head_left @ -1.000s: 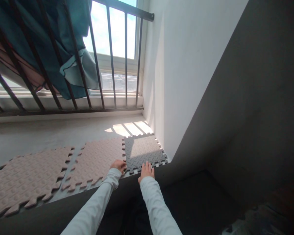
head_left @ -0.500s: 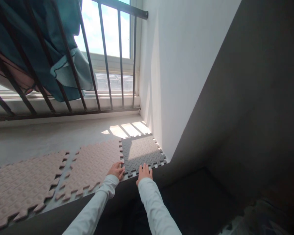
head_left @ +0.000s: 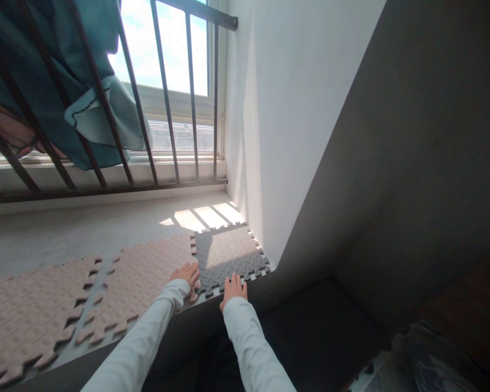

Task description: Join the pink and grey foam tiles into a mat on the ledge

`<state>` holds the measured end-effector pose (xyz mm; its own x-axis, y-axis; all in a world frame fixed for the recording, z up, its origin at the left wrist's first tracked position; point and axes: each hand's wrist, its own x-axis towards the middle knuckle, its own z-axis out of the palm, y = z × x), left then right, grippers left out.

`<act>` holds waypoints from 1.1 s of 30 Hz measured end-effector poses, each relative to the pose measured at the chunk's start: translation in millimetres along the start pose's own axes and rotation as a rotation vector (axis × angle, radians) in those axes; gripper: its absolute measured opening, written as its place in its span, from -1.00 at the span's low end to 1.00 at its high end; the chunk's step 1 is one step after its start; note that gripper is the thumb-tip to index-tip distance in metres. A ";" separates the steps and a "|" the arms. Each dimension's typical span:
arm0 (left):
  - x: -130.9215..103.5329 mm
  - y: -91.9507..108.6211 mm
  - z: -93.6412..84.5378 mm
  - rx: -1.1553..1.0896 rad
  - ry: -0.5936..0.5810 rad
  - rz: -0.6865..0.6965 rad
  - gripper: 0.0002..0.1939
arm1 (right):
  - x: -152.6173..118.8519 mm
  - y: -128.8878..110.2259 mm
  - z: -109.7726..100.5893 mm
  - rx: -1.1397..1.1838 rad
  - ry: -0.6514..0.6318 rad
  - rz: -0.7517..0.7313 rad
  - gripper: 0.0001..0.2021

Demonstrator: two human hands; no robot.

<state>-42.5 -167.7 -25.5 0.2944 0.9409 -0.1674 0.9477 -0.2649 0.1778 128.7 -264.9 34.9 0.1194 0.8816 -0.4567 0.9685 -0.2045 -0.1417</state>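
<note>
My left hand (head_left: 187,274) lies flat, palm down, on the right end of a pink foam mat tile (head_left: 147,272), its fingers by the seam with a grey foam mat tile (head_left: 231,250). At the grey tile's front edge rests my right hand (head_left: 234,287), fingers stretched out over the toothed border. The grey tile has a woven-pattern surface and lies against the pink tile's right side. A second pink tile (head_left: 32,310) lies farther left, with a narrow gap between the two pink ones. Neither hand holds anything.
The tiles lie on a pale ledge (head_left: 106,220) below a window with dark metal bars (head_left: 163,98). Teal cloth (head_left: 73,109) hangs behind the bars. A white wall (head_left: 286,109) bounds the right side; in front, the ledge drops to a dark floor (head_left: 310,332).
My left hand has shifted from the front of the seam back onto the pink tile and flattened. My right hand stays at the grey tile's front edge. The view has turned slightly right.
</note>
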 end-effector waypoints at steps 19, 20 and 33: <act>17.8 5.9 -14.1 -0.008 0.002 -0.230 -0.50 | 2.3 2.9 -6.9 0.021 0.118 -0.030 -0.47; 22.5 3.9 -11.3 -0.003 0.001 -0.235 -0.49 | 3.2 3.1 -6.4 0.017 0.123 -0.031 -0.48; 56.7 -10.5 -13.7 -0.019 0.079 -0.175 -0.50 | 9.4 0.3 -6.9 -0.031 0.152 -0.049 -0.39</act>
<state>-37.5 -108.7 -23.6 0.1138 0.9861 -0.1208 0.9810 -0.0923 0.1708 131.6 -253.7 36.6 0.1010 0.9449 -0.3114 0.9800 -0.1484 -0.1323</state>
